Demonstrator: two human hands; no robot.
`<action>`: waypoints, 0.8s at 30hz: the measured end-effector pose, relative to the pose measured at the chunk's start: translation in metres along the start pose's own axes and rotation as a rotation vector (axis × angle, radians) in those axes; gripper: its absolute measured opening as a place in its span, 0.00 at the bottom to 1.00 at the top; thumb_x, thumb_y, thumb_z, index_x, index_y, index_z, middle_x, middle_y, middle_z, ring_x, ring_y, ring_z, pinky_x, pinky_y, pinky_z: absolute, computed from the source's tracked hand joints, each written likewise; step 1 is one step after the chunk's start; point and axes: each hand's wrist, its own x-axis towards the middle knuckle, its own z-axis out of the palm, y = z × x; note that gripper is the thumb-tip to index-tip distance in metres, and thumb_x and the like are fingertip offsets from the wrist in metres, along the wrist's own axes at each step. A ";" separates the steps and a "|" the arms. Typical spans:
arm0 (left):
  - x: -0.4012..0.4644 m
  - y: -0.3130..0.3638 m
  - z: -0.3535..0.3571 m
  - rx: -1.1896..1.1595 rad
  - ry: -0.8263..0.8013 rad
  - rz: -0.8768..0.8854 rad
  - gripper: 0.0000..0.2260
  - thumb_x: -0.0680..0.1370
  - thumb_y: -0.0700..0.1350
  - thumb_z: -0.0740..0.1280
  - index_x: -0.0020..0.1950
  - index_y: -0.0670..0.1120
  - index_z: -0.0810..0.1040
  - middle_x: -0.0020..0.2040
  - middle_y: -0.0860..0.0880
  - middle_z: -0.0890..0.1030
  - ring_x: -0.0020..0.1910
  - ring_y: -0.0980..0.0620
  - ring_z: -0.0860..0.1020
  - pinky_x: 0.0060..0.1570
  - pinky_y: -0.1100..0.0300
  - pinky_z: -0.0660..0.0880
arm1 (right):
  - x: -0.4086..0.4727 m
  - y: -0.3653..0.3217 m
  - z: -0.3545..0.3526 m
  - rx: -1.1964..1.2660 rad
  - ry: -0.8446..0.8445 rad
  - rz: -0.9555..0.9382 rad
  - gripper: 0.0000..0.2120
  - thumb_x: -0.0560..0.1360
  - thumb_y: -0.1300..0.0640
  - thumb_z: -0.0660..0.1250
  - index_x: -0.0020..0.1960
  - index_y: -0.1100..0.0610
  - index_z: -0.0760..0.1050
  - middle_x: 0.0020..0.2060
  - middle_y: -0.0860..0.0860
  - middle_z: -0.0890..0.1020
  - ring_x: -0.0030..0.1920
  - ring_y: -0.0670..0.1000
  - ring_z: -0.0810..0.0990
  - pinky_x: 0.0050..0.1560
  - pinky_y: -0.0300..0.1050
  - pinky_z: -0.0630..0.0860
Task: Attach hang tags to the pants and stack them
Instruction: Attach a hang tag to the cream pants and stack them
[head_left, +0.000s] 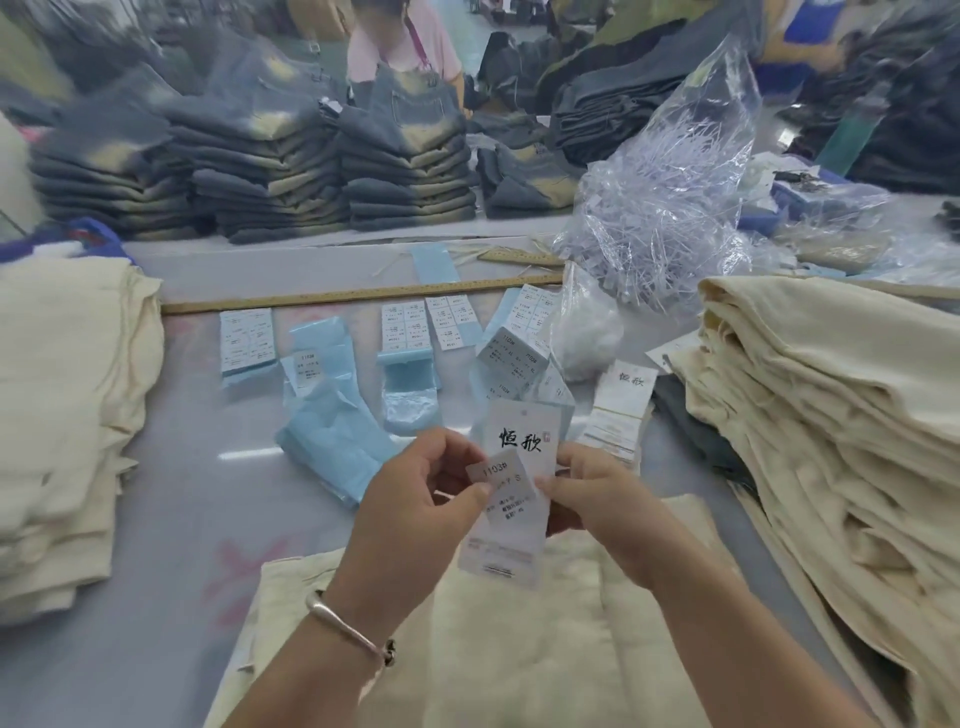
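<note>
A white hang tag (511, 540) with black brush characters is held upright above cream pants (519, 649) lying flat at the table's near edge. My right hand (597, 499) pinches the tag's right side. My left hand (415, 499) pinches a small size sticker (496, 470) printed "1103#" against the tag's face. More hang tags (621, 410) lie in a short pile just right of my hands. A tall stack of cream pants (831, 415) rises on the right, and another cream stack (67, 415) sits on the left.
Sticker sheets (248, 340) and blue backing papers (337, 441) are scattered across the table's middle. A long wooden ruler (363, 296) lies behind them. A clear bag of plastic tag fasteners (670, 208) stands at the back right. Folded denim stacks (260, 171) and a person in pink (405, 47) are behind.
</note>
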 end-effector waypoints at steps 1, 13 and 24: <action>-0.004 0.001 -0.004 0.034 -0.015 0.009 0.09 0.73 0.35 0.72 0.42 0.48 0.78 0.38 0.54 0.83 0.38 0.56 0.80 0.41 0.60 0.76 | -0.007 -0.002 0.009 0.054 -0.016 -0.006 0.11 0.81 0.66 0.58 0.52 0.59 0.79 0.42 0.55 0.86 0.39 0.52 0.84 0.36 0.42 0.78; -0.036 0.022 -0.052 0.251 -0.092 0.119 0.08 0.72 0.38 0.74 0.44 0.49 0.78 0.39 0.52 0.84 0.38 0.56 0.80 0.39 0.66 0.76 | -0.048 -0.032 0.046 0.048 -0.023 -0.036 0.13 0.81 0.60 0.61 0.52 0.66 0.81 0.44 0.60 0.86 0.38 0.53 0.84 0.37 0.41 0.78; -0.046 0.029 -0.059 0.333 -0.059 0.188 0.10 0.70 0.42 0.76 0.42 0.51 0.77 0.38 0.55 0.83 0.37 0.59 0.80 0.39 0.65 0.76 | -0.062 -0.044 0.063 0.068 -0.049 -0.094 0.14 0.81 0.61 0.60 0.45 0.61 0.83 0.39 0.58 0.85 0.35 0.52 0.84 0.35 0.40 0.78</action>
